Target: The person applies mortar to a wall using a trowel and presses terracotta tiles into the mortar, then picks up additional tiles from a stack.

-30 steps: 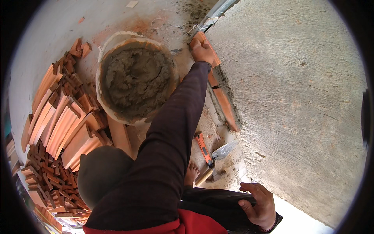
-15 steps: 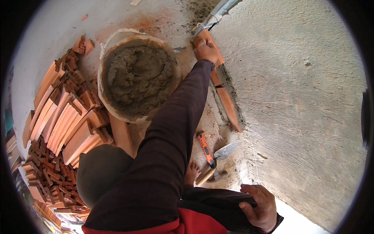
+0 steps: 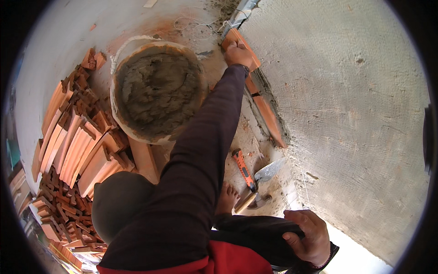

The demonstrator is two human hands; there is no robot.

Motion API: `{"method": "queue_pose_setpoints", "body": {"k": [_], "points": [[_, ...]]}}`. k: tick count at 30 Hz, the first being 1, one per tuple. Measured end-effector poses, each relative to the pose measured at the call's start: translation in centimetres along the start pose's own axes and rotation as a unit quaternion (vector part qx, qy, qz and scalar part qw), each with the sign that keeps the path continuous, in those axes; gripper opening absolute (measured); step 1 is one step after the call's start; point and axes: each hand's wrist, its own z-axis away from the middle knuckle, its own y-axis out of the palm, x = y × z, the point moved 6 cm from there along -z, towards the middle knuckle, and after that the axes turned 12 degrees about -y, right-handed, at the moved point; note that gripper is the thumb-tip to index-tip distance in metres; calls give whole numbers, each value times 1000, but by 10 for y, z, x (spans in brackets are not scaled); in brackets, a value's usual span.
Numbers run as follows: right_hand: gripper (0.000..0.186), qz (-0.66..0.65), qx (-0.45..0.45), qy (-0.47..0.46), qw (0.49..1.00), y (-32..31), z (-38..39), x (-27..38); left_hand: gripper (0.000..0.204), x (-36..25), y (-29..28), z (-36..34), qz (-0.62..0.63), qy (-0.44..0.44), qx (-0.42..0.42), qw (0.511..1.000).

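My left arm reaches forward, and my left hand (image 3: 239, 54) is closed on an orange clay brick (image 3: 247, 47) at the far end of a low row beside the rough grey wall. Nearer in that row, another clay brick (image 3: 269, 119) lies along the wall, with grey mortar between them. My right hand (image 3: 314, 237) is close to me at the lower right, fingers apart and slightly bent, holding nothing. Between my hands, a trowel (image 3: 270, 170) with a wooden handle lies on the floor, beside an orange-and-black handled tool (image 3: 244, 169) whose head is partly hidden.
A round bucket (image 3: 115, 106) full of grey mortar stands left of my left forearm. Stacked clay bricks (image 3: 73, 137) fill the left side. The rough wall (image 3: 356, 118) bounds the right. A string (image 3: 305, 187) runs along its base. My bare foot (image 3: 228, 197) is near the tools.
The whole view has shifted and turned slightly. My left hand remains on the brick at the far end, and my right hand stays open at the lower right.
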Motion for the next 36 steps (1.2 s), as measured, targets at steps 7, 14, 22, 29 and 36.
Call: {"method": "queue_pose_setpoints", "body": {"k": [7, 14, 22, 29, 36], "points": [[47, -13, -4, -14, 1000, -3, -3, 2, 50, 0, 2, -14, -32, 17, 11, 999], [47, -16, -29, -29, 999, -4, -6, 2, 47, 0, 3, -18, -68, 35, 19, 997], [48, -17, -35, -30, 999, -6, -7, 2, 43, 22, 15, -47, 27, 19, 41, 999], [47, -17, -44, -46, 998, -9, -6, 5, 51, 25, 20, -50, 66, 43, 54, 995], [47, -22, -45, -50, 998, -8, -5, 5, 61, 23, 19, -50, 67, 49, 70, 994]]}}
